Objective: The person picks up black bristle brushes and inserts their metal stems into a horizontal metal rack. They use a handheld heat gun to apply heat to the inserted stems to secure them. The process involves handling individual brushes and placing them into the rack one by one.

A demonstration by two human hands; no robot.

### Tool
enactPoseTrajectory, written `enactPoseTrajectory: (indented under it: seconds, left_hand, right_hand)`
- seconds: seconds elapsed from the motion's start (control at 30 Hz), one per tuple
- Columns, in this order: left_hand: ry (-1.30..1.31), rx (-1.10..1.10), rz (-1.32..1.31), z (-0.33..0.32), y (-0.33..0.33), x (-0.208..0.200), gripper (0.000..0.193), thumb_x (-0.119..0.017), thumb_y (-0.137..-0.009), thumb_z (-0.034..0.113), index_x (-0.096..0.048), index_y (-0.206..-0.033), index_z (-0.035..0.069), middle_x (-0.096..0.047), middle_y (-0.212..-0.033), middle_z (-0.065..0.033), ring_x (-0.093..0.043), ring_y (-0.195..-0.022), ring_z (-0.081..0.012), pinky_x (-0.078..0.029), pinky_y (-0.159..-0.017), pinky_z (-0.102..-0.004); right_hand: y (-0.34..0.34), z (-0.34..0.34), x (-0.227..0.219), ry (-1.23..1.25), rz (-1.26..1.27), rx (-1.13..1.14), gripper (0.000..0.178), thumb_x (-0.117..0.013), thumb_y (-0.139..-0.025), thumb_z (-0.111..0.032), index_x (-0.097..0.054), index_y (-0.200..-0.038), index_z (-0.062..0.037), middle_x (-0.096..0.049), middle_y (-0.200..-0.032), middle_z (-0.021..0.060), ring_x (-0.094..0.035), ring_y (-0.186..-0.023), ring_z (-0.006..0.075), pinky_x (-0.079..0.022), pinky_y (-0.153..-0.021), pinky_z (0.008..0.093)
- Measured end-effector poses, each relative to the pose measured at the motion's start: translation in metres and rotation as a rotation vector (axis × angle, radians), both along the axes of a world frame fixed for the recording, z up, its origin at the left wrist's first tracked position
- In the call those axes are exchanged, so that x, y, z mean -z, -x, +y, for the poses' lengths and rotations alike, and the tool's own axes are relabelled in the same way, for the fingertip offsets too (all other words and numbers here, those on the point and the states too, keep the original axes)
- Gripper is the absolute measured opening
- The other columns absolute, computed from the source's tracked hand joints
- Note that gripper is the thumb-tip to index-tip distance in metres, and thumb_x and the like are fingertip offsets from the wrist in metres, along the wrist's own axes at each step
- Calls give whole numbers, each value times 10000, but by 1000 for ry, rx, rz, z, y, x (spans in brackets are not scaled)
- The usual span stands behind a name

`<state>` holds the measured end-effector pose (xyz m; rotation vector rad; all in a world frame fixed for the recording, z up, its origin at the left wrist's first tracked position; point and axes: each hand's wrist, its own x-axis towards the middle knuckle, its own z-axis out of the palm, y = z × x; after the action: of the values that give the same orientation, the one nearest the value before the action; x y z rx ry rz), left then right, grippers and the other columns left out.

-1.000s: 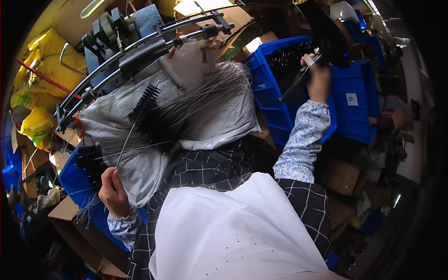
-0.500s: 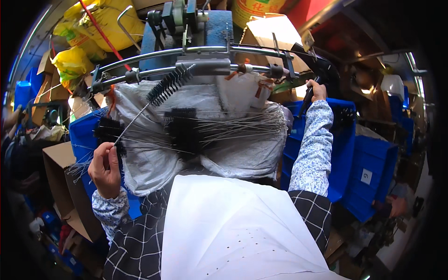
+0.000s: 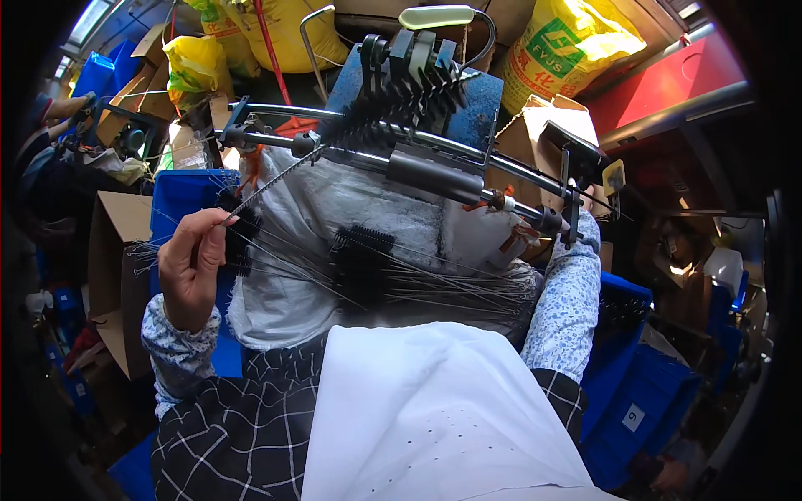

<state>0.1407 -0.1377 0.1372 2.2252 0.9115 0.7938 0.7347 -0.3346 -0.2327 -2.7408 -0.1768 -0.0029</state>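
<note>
My left hand (image 3: 194, 265) pinches the twisted-wire stem of a black bristle brush (image 3: 288, 169) between thumb and fingers. The brush's bristled end slants up to the right, across the metal rails (image 3: 355, 159) in front of me. My right hand (image 3: 588, 197) is past the right end of the rails, mostly hidden behind a bracket; its fingers barely show. Just beyond it is a black hand-held tool (image 3: 571, 140), shaped like a hair dryer, whose handle is out of sight. More wire brushes (image 3: 365, 255) lie bundled on white woven sacking (image 3: 276, 309) across my lap.
A blue machine base (image 3: 472, 113) stands beyond the rails, with a grey cylinder (image 3: 434, 174) on the near rail. Blue bins (image 3: 643, 401) flank me, and a cardboard box (image 3: 121, 284) is at left. Yellow sacks (image 3: 576, 46) and an open carton (image 3: 528, 146) are behind.
My view has shifted, so the machine sits lower and tilted. The held brush has risen across the rails. My right hand and the black tool have moved farther out behind the rail end.
</note>
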Motion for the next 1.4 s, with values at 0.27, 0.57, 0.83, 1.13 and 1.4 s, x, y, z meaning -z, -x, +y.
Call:
enactPoseTrajectory:
  seconds: [0.27,0.57,0.83,1.13,1.4]
  left_hand:
    - [916,317,-609,-42,-53,45,102,-352,-897,115,-313,-976,63,-585,-880,-201,-600,-780,-223,-466,-738,-302]
    - [817,449,-622,-124,-108,90,128,-443,-861,75,-336,-911,25,-546,-929,-171,-571,-812,-188,-452,-701,-262]
    - [213,456,-277,-119,-95,96,467,-564,-745,59,-340,-1151,2,-522,-1030,-164,-559,-890,-250,-446,-730,-315]
    - [330,200,-638,-36,-39,29,284,-436,-879,276,-418,-1035,40,-586,-912,-128,-466,-588,-69,-382,-570,-184]
    - [160,181,-666,-26,-44,5,145,-536,-836,165,-490,-930,65,-511,-768,9,-414,-627,-30,-319,-541,-159]
  right_hand:
    - [77,-70,-88,-1005,-175,220,409,-555,-796,-167,-397,-1098,58,-481,-1063,193,-488,-961,233,-383,-850,310]
    - [371,15,-347,-623,-107,-1173,285,-607,-735,-178,-536,-969,-32,-565,-888,107,-523,-859,283,-418,-745,344]
    - [426,45,-358,-608,-39,-1212,220,-578,-750,-79,-525,-961,-54,-559,-872,106,-570,-757,231,-470,-640,326]
    - [365,35,-370,-635,-385,-1151,164,-575,-761,-132,-518,-911,-95,-563,-758,92,-584,-697,219,-461,-566,317]
    - [355,27,-381,-448,-437,-1216,188,-513,-791,-42,-541,-971,-88,-529,-880,81,-549,-814,206,-453,-684,312]
